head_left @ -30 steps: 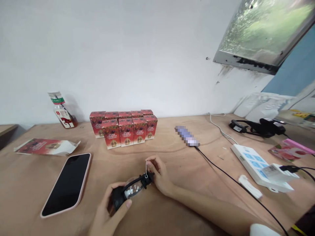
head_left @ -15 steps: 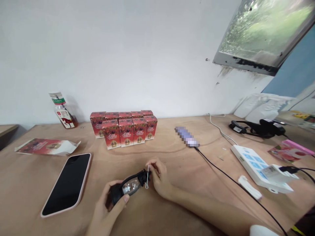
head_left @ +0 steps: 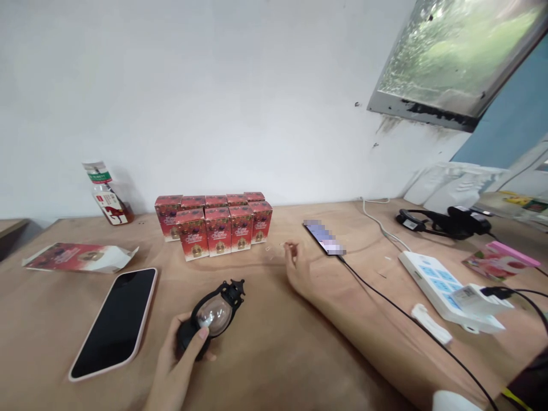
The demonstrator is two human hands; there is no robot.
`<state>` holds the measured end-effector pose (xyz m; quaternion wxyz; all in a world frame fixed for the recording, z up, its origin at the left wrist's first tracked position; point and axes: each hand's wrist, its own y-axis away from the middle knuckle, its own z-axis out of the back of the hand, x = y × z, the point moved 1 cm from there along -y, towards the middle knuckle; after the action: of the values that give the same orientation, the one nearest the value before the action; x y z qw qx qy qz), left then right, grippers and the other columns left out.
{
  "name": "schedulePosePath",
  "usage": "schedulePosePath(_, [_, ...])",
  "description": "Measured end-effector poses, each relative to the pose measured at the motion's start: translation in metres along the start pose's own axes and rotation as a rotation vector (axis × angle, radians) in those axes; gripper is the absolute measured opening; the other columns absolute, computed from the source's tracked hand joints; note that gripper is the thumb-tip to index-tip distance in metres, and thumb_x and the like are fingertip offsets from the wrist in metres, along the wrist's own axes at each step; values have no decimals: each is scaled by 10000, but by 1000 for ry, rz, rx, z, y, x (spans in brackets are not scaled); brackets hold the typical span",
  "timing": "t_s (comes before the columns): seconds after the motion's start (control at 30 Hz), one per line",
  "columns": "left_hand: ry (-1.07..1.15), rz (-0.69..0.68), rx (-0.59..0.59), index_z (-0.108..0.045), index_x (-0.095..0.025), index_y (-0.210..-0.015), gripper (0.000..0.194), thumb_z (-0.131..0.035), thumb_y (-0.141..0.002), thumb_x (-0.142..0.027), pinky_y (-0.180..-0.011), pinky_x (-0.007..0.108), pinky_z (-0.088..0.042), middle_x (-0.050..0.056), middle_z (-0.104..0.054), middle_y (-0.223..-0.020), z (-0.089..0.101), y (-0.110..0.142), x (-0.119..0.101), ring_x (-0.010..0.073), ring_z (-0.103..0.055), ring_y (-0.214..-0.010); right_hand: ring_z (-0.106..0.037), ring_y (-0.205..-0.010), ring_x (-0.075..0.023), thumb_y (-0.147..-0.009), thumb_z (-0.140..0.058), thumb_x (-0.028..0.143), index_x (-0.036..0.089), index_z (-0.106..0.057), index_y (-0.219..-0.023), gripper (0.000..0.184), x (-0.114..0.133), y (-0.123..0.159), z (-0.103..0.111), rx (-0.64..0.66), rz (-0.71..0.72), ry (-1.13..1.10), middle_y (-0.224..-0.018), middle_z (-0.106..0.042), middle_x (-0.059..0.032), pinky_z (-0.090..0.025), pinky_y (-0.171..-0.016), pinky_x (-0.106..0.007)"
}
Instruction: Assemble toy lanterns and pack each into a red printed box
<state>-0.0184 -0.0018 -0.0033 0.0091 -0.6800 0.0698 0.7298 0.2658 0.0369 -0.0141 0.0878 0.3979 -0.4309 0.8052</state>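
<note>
**Left hand keeps the black globe; right hand has gone out with the loop**

Wrapped around the base of the black ornament, the left hand holds it low over the table, thumb laid across the dark casing and its clear dome facing up. Half a second ago the right hand sat at the ornament's crowned tip, pinching a small white loop there; now it has left that tip.

Measured from the ornament, the table spreads all round it, and the dark phone in its pink case lies just to the left, unmoved. The block of red boxes stands beyond it toward the wall, as before. The right hand now lies beyond and to the right of the ornament, well apart from it, near the blurred-screen phone. Its finger and thumb are pinched together on something tiny; the white loop itself is too small to make out. The ornament's tip stands bare.
</note>
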Motion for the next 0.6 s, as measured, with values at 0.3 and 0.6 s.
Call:
schedulePosePath(0.3, [26, -2, -31, -537, -168, -837, 548, -700, -557, -611, -557, 267, -522, -28, -608, -713, -6, 5, -6, 134, -587, -476, -496, -810, -216, -809, -461, 89, 179, -603, -779, 171, -19, -19, 11, 214, 724, 662, -790, -629, -67, -351, -741, -332])
schedulePosePath(0.6, [42, 30, 0, -534, -171, -831, 537, -720, -548, -587, -559, 273, -520, -18, -626, -702, -2, 2, -3, 158, -611, -499, -483, -749, -210, -897, -434, 131, 161, -598, -846, 174, -16, -15, 7, 117, 687, 657, -787, -630, -79, -347, -704, -313])
